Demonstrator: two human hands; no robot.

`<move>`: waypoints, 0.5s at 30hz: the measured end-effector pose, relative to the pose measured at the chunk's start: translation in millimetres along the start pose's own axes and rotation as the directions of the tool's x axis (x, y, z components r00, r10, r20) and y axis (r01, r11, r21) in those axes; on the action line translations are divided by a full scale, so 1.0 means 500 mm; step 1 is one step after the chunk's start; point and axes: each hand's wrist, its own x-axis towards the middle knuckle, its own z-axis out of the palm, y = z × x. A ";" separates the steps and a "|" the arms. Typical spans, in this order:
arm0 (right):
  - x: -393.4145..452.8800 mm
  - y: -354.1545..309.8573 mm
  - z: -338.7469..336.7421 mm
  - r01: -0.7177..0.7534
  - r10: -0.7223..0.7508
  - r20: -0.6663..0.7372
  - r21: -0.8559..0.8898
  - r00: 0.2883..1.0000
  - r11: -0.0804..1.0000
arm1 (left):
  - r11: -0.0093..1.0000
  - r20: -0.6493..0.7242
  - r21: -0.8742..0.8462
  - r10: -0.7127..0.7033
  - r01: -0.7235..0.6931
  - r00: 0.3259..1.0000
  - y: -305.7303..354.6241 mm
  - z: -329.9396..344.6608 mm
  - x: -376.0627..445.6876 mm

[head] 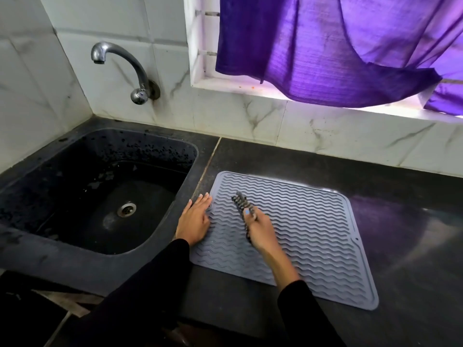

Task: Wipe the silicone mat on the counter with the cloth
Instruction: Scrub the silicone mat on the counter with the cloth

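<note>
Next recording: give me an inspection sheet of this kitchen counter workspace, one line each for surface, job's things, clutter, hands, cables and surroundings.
Surface: dark polished stone counter, with a seam near the sink.
Job's things: grey wavy-ribbed silicone mat lies flat on the counter; dark striped cloth, bunched, on the mat's left part.
Clutter: nothing seen.
Hands: left hand lies flat, fingers straight, on the mat's left edge; right hand grips the cloth.
Cables: nothing seen.
Surroundings: black sink with metal drain to the left; curved metal tap on the marbled white wall tiles; purple curtain hanging over the window.
</note>
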 end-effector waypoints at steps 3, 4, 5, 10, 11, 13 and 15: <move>-0.045 0.036 0.061 0.216 -0.195 0.098 -0.557 0.976 0.802 | 1.000 -0.007 -0.003 0.001 -0.001 1.000 -0.001 0.000 0.004; -0.065 0.057 0.088 0.265 -0.260 0.113 -0.682 0.959 0.682 | 1.000 -0.017 -0.004 0.004 -0.004 1.000 -0.002 0.002 0.005; -0.081 0.075 0.111 0.279 -0.290 0.120 -0.745 0.950 0.606 | 1.000 -0.024 -0.002 0.005 -0.005 1.000 -0.003 0.003 0.005; -0.086 0.097 0.120 0.315 -0.391 0.109 -0.798 0.914 0.513 | 1.000 -0.033 -0.030 -0.004 0.003 0.999 -0.007 0.007 0.006; -0.083 0.098 0.116 0.325 -0.398 0.117 -0.796 0.910 0.511 | 0.999 -0.031 -0.040 -0.005 0.004 1.000 -0.007 0.007 0.006; -0.076 0.094 0.106 0.360 -0.394 0.156 -0.773 0.906 0.522 | 0.998 -0.030 -0.058 -0.016 0.014 0.999 -0.008 0.006 0.006; -0.063 0.095 0.093 0.392 -0.356 0.202 -0.678 0.912 0.622 | 0.997 -0.025 -0.070 -0.024 0.022 0.999 -0.007 0.005 0.006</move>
